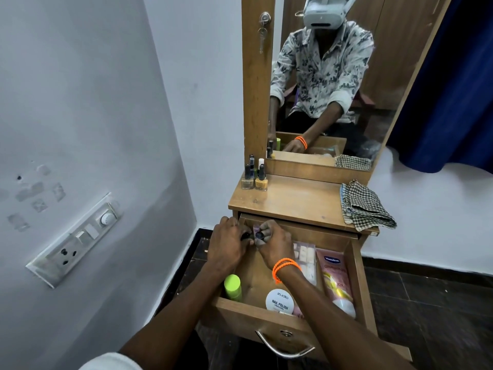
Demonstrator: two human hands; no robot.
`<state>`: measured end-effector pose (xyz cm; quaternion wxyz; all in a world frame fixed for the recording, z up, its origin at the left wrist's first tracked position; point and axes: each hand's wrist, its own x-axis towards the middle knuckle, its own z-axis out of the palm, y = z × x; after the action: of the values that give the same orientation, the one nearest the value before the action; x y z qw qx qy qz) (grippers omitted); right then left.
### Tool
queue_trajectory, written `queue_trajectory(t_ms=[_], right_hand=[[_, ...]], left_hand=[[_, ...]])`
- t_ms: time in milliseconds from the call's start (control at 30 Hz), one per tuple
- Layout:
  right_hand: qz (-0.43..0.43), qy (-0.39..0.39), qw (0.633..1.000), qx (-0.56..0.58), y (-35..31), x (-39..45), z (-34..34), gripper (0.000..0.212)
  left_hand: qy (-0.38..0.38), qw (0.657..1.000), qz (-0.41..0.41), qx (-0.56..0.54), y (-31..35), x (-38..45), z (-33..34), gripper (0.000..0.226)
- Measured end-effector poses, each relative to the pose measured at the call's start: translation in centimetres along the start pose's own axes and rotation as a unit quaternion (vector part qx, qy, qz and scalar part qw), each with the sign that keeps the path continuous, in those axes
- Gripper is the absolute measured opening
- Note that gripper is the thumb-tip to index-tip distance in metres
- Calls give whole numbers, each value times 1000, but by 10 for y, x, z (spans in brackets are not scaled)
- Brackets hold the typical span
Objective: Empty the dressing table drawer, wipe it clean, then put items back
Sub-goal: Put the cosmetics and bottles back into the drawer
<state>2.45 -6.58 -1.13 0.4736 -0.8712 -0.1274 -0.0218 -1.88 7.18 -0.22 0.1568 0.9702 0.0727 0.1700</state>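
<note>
head view, checked cloth (365, 205) on tabletop, nail polish bottles (254, 177) beside mirror (333, 76)

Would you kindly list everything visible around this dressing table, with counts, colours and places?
Open wooden drawer: one, brown, pulled out under the tabletop.
Lime-green capped bottle: one, in the drawer's near left corner.
White round nail polish remover tub: one, at the drawer front.
Pink Vaseline tube: one, along the drawer's right side.
Clear packet of white pads: one, beside the tube.
Small nail polish bottles: about five, dark caps and one white, at the tabletop's back left.
Checked folded cloth: one, dark and white, on the tabletop's right edge.
Mirror: one, wood-framed, above the tabletop.
Wall switchboard: one, white, on the left wall.
Left hand: holds a dark small item.
Right hand: orange wristbands; fingers pinch a purple small bottle.
</note>
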Motion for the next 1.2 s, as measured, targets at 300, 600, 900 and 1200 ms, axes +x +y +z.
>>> queue_trajectory(t_ms=[300, 600, 900, 1200], right_hand=[[4, -18, 1000, -13, 8, 3, 3, 32], [-14, 2, 999, -30, 7, 2, -4, 41], [-107, 70, 991, -38, -57, 50, -44, 16], [-75, 28, 985, -150, -84, 106, -61, 47]], left_hand=[[-13, 1000, -6, -5, -3, 3, 2, 30], [31, 994, -27, -101, -7, 8, -15, 19], [91, 987, -27, -128, 7, 68, -53, 25], [41, 993, -31, -102, 23, 119, -73, 60]])
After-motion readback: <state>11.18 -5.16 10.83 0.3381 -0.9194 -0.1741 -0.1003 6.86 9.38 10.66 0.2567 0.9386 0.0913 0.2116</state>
